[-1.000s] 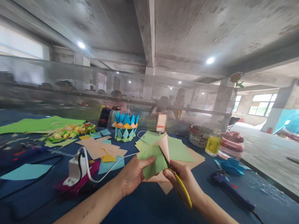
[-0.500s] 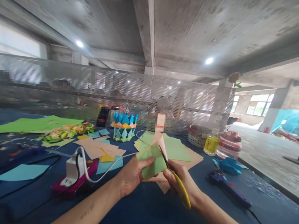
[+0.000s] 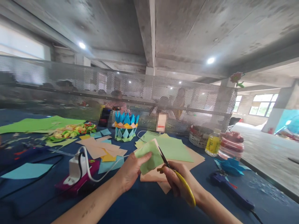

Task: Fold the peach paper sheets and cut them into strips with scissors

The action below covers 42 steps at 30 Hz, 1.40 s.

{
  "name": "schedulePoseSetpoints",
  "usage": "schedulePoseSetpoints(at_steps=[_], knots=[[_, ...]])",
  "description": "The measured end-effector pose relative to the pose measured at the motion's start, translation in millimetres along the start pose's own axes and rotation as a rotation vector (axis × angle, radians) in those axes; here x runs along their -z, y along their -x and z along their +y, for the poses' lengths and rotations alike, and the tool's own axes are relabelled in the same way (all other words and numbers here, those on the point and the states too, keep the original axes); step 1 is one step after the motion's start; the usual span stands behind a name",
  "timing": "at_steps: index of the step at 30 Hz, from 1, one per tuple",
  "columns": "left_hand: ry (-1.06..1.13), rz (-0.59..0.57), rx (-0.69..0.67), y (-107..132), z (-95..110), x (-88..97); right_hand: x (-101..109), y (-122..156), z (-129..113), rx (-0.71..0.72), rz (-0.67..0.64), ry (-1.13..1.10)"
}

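Note:
My left hand (image 3: 129, 171) pinches a small stack of green and peach paper (image 3: 149, 157) above the blue table. My right hand (image 3: 181, 185) grips yellow-handled scissors (image 3: 177, 177), whose dark blades point up and left against the right edge of the paper. Below the hands lie larger peach and green sheets (image 3: 177, 152).
A blue, orange and green folded paper crown (image 3: 125, 127) stands behind. Loose coloured sheets (image 3: 102, 151), a white power strip with cable (image 3: 76, 169), a purple glue gun (image 3: 230, 189), a yellow bottle (image 3: 213, 143), a basket (image 3: 198, 135) and a perforated metal screen (image 3: 140, 93) surround the spot.
The scissor blades have closed further along the paper's edge. The peach flap that stood up beside the blades has dropped, and the paper stack has tilted left.

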<state>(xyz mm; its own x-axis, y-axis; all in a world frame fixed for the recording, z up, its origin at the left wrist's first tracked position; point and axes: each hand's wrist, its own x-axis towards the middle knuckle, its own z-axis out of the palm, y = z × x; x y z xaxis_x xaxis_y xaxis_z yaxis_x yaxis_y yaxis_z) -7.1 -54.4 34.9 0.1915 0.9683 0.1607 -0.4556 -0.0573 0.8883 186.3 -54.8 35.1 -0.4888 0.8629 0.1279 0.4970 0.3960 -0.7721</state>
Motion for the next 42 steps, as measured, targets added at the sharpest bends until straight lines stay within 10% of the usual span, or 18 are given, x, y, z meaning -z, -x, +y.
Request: schedulePoseSetpoints(at_steps=[9, 25, 42], knots=[[0.017, -0.12, 0.046, 0.3, -7.1, 0.1, 2.4, -0.6, 4.2, 0.027, -0.013, -0.037], [-0.262, 0.014, -0.05, 0.6, 2.4, 4.1, 18.5, 4.9, -12.6, 0.02, -0.132, -0.03], [0.149, -0.055, 0.179, 0.2, 2.7, 2.8, -2.4, 1.6, -4.9, 0.194, 0.078, -0.024]])
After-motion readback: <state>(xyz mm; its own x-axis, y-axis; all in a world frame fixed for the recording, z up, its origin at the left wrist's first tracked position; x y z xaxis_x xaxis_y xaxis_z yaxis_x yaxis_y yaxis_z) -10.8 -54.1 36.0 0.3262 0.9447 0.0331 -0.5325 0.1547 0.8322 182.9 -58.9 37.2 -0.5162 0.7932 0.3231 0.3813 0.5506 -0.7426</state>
